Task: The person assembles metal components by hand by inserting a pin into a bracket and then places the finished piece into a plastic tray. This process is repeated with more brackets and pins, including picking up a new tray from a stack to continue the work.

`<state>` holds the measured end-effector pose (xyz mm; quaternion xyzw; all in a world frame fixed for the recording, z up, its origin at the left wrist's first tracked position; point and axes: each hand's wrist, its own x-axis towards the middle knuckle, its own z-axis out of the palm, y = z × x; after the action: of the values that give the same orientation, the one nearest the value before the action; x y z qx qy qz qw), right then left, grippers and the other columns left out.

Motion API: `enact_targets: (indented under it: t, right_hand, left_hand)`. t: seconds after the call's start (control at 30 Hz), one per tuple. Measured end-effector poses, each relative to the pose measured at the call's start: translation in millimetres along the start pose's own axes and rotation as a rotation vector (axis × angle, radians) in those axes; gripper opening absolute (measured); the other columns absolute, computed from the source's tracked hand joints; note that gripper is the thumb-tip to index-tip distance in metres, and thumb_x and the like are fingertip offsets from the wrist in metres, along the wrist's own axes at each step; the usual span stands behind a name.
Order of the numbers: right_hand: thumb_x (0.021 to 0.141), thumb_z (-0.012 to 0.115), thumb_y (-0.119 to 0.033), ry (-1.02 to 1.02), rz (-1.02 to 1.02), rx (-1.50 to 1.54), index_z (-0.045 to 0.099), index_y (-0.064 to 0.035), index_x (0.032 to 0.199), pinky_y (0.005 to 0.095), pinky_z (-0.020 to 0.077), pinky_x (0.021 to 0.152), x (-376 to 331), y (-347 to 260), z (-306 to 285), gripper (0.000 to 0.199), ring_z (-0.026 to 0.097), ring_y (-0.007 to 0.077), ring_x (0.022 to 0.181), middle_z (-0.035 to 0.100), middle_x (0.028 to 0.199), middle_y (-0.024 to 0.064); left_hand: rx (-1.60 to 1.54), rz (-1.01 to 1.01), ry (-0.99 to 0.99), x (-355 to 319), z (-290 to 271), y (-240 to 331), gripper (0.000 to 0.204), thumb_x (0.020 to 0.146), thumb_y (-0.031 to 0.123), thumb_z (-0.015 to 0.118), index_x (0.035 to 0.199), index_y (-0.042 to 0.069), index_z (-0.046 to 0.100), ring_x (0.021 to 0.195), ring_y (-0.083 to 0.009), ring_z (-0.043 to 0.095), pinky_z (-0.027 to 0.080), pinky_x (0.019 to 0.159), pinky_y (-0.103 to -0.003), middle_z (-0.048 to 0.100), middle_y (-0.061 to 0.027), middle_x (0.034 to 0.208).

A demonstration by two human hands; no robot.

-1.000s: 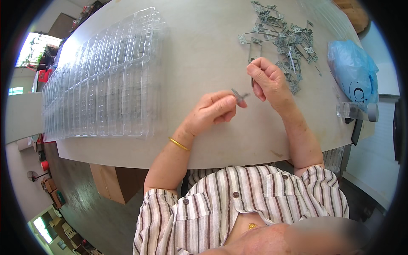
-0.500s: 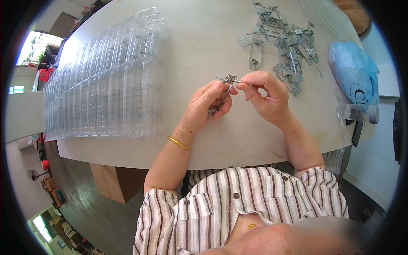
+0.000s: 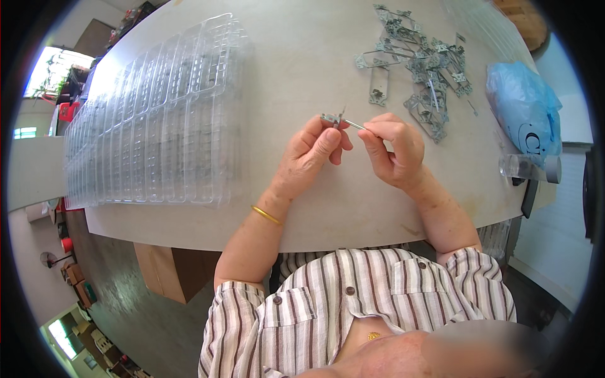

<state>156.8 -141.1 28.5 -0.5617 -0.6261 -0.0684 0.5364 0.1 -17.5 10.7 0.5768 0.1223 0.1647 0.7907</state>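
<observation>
Between the thumb and fingers of my left hand (image 3: 309,151) is a small metal bracket (image 3: 331,118), its plate end sticking out above the fingertips. My right hand (image 3: 398,150) pinches a thin metal rod (image 3: 354,125), whose far end meets the bracket. Whether the rod sits in a hole there is too small to tell. Both hands are raised over the near middle of the table. Farther off to the right lies a loose pile of similar metal brackets (image 3: 425,60), with one long bracket (image 3: 379,88) at its left side.
A stack of clear plastic blister trays (image 3: 148,126) covers the table's left part. At the right edge are a light blue plastic bag (image 3: 524,107) and a clear cylindrical container (image 3: 526,166). A cardboard box (image 3: 164,271) stands below the near left edge of the table (image 3: 302,69).
My left hand has turned the bracket, so its long part no longer shows below the fingers. My right hand has drawn slightly right and down, and more of the rod shows.
</observation>
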Motion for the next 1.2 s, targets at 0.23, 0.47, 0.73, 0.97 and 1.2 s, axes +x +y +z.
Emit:
enact_targets:
  t: [0.23,0.47,0.73,0.97,1.2]
  right_hand:
    - [0.100,0.057,-0.003,0.229,0.571,0.706,0.052,-0.0037,0.097,0.0233,0.0505,0.060,7.0,-15.1,10.2,0.005,0.063,0.0100,0.069,0.068,0.095,0.0117]
    - [0.101,0.060,-0.014,0.049,0.818,0.768,0.052,-0.0073,0.093,0.0226,0.0457,0.057,5.5,-4.8,-1.0,0.013,0.058,0.0098,0.061,0.065,0.085,0.0063]
    - [0.100,0.061,-0.012,-0.068,0.823,0.592,0.054,-0.0069,0.090,0.0211,0.0456,0.056,7.4,-10.2,0.6,0.013,0.057,0.0070,0.061,0.061,0.079,0.0018]
    - [0.094,0.063,-0.006,-0.164,0.962,0.454,0.051,-0.0053,0.084,0.0219,0.0467,0.051,6.3,-3.1,6.7,0.015,0.058,0.0056,0.058,0.058,0.070,-0.0008]
    - [0.094,0.064,-0.009,-0.259,1.050,0.503,0.050,-0.0036,0.083,0.0228,0.0455,0.049,0.9,-4.0,14.0,0.019,0.058,0.0065,0.056,0.057,0.067,0.0002]
  left_hand:
    - [-0.013,0.061,0.097,-2.6,4.7,0.1,0.036,0.106,0.026,0.051,0.131,0.000,0.054,0.099,-0.0151,0.061,0.048,0.093,-0.031,0.065,-0.0055,0.111]
    - [0.592,0.239,0.095,-1.3,5.9,1.5,0.042,0.097,0.014,0.064,0.136,0.006,0.052,0.122,-0.0257,0.052,0.045,0.102,-0.036,0.057,-0.0130,0.129]
    - [0.908,0.393,0.168,-1.7,6.4,-4.6,0.047,0.090,0.012,0.069,0.134,0.008,0.056,0.129,-0.0354,0.047,0.041,0.107,-0.045,0.053,-0.0167,0.136]
    - [1.062,0.447,0.337,1.5,4.2,-3.0,0.045,0.085,0.006,0.072,0.128,0.008,0.060,0.131,-0.0359,0.047,0.041,0.107,-0.046,0.056,-0.0153,0.133]
    - [1.087,0.438,0.364,6.0,-2.8,-13.3,0.021,0.083,0.002,0.068,0.104,0.005,0.066,0.127,-0.0369,0.050,0.038,0.106,-0.048,0.059,-0.0157,0.123]
